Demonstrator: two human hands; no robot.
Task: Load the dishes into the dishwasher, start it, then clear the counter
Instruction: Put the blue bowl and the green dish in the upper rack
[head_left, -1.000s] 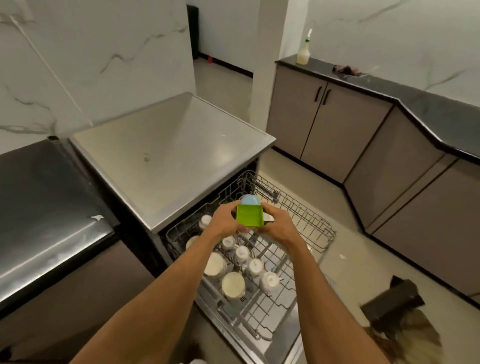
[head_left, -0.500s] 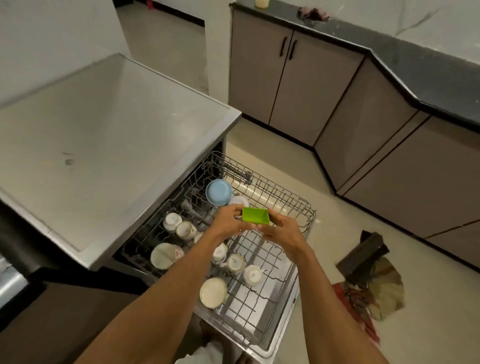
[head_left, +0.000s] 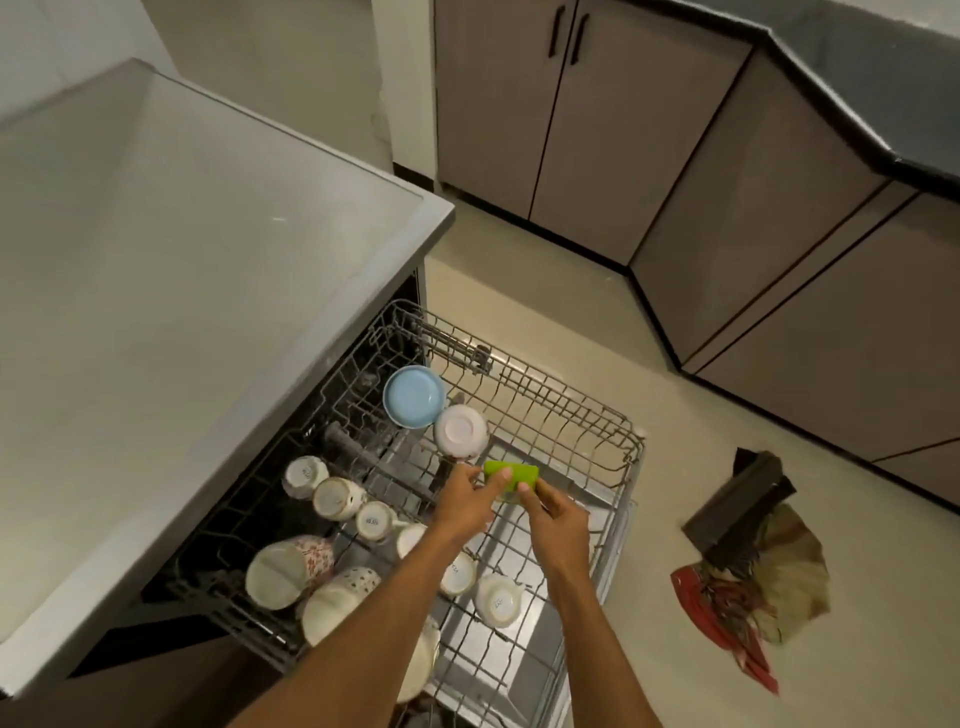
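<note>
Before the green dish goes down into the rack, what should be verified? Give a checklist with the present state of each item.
1. Grip on the green dish: ok, the left hand and right hand both pinch it.
2. Rack pulled out within reach: ok.
3. Free wire space right of the white bowl: ok.
4. Left hand apart from the white bowl: cannot tell, they meet in the picture.
5. Blue bowl out of the way: ok.
6. Which way the dish faces: cannot tell, fingers cover it.

Left hand (head_left: 464, 503) and right hand (head_left: 560, 522) around a green dish (head_left: 515, 471) above the dishwasher rack (head_left: 567, 410), beside upturned cups (head_left: 336, 499)
</note>
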